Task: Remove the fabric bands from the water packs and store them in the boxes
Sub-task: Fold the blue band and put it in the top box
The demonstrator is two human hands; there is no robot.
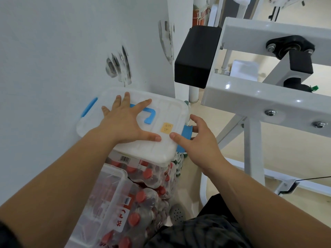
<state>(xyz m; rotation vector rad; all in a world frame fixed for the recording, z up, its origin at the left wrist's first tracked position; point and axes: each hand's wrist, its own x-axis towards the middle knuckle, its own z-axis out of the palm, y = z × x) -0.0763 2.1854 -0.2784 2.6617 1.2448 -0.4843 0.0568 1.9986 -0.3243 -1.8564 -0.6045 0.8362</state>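
Observation:
A white translucent box (pixel 162 108) with a shut lid, a blue handle (pixel 151 115) and blue side latches sits on stacked water packs (pixel 155 176) of red-capped bottles. My left hand (pixel 125 122) lies flat on the lid with fingers spread. My right hand (pixel 198 140) is at the box's right edge, thumb on the lid, fingers curled around the blue right latch (pixel 186 133). A second clear box (pixel 107 192) stands nearer me, lower left, against more packs. No fabric band is visible.
A white wall (pixel 53 59) with dark scuff marks is close behind the box. A white metal frame (pixel 259 97) with a black block (pixel 195 56) stands to the right. My dark-clothed knee (pixel 206 228) is at the bottom. Beige floor lies beyond.

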